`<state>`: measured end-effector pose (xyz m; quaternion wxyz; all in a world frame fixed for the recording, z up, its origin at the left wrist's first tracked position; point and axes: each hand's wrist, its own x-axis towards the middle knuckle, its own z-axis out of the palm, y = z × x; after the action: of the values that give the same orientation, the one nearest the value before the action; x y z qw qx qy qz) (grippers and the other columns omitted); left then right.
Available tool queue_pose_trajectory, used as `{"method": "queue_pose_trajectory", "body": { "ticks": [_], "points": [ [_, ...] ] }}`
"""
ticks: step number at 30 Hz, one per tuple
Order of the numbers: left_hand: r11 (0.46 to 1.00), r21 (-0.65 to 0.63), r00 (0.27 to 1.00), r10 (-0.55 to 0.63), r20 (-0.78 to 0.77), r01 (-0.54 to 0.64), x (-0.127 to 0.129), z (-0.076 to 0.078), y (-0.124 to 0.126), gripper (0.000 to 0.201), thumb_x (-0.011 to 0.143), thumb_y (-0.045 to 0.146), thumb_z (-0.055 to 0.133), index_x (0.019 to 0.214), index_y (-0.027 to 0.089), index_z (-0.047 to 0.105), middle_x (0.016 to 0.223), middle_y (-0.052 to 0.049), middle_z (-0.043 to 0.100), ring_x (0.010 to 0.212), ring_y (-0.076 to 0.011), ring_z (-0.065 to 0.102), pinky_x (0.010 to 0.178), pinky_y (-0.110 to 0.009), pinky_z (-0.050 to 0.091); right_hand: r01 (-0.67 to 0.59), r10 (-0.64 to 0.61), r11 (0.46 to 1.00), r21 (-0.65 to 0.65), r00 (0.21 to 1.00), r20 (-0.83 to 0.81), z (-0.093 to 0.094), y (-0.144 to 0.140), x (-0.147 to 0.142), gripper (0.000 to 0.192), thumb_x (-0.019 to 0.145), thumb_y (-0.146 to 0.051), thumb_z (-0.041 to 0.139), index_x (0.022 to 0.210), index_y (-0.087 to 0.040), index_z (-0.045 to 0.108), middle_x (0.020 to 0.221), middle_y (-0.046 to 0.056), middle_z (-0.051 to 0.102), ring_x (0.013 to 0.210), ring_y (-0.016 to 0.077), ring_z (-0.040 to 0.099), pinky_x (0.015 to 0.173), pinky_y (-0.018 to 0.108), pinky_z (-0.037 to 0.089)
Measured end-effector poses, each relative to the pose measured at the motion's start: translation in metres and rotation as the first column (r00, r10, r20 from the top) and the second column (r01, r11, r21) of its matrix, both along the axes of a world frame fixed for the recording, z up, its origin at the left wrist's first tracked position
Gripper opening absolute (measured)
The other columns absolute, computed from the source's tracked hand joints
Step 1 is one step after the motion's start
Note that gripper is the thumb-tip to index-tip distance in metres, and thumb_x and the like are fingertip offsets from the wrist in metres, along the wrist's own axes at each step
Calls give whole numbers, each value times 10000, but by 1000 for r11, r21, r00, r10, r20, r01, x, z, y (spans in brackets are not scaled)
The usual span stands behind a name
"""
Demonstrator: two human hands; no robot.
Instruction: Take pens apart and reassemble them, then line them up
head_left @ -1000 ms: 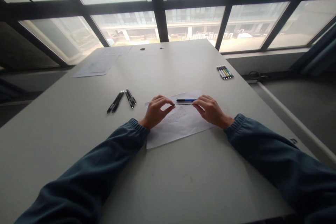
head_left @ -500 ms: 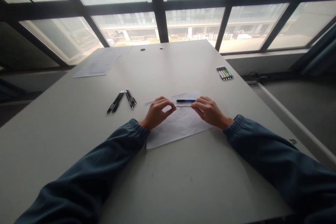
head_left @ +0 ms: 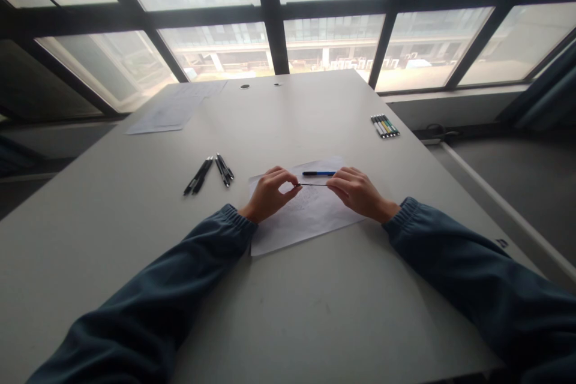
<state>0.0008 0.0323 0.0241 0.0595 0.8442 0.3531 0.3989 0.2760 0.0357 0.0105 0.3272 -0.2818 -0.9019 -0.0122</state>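
Note:
A thin dark pen refill (head_left: 314, 184) runs level between my two hands, over a white sheet of paper (head_left: 297, 231). My left hand (head_left: 271, 193) is closed, pinching the left end between thumb and forefinger; a small dark piece shows at those fingertips, too small to name. The right end is in the pinch of my right hand (head_left: 357, 193), whose fingers hide it. Just beyond the refill lies a blue pen (head_left: 317, 173) with a black end, its right part hidden behind my right hand. Faint scribbles mark the paper under my hands.
To the left lie two groups of black pens (head_left: 198, 176) (head_left: 224, 169) on the white table (head_left: 288, 312). A row of several coloured pens (head_left: 385, 126) sits near the right edge. More paper sheets (head_left: 164, 111) lie at the far left, below the windows.
Almost nothing differs. Slightly more of the refill shows at my right fingertips; both hands keep their pinch, and the pens and paper stay in place.

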Motion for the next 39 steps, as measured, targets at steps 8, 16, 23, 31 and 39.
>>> {"method": "queue_pose_trajectory", "body": {
  "ticks": [8,16,23,31,39],
  "points": [
    [1000,0,999,-26,19,26,2,2,-1,90,880,287,696,869,198,687,824,-38,717,810,-174,640,766,-328,541,-3,3,999,-34,1000,-10,1,-1,0,200,1008,-238,490,923,-215,670,876,66,667,829,202,549,771,348,415],
    [992,27,993,-121,-11,121,2,0,1,117,894,247,678,996,234,734,902,-51,740,849,-170,650,811,-343,538,-18,17,999,-38,1000,-25,4,-3,-2,225,1014,-239,462,913,-213,661,873,76,666,834,207,550,774,359,425],
    [994,55,995,-87,-55,90,6,4,-2,76,885,222,644,887,214,720,817,-37,708,784,-159,616,788,-336,526,-51,48,997,-57,998,-49,5,-3,-6,211,1005,-223,475,902,-207,659,844,68,663,821,201,557,781,353,446],
    [996,75,995,-62,76,57,6,3,-1,63,862,204,670,877,218,729,798,-32,708,771,-156,608,734,-316,536,74,-113,989,-127,935,-336,2,7,-2,234,1011,-251,455,1107,-211,665,954,85,681,919,232,602,856,396,494],
    [998,57,994,-34,100,29,8,5,-6,63,865,222,676,875,213,738,802,-38,711,770,-157,611,723,-315,542,215,-237,964,-154,962,-138,-11,36,6,172,950,-241,588,1043,-218,731,989,89,680,955,259,571,861,426,466]
  ]
}}
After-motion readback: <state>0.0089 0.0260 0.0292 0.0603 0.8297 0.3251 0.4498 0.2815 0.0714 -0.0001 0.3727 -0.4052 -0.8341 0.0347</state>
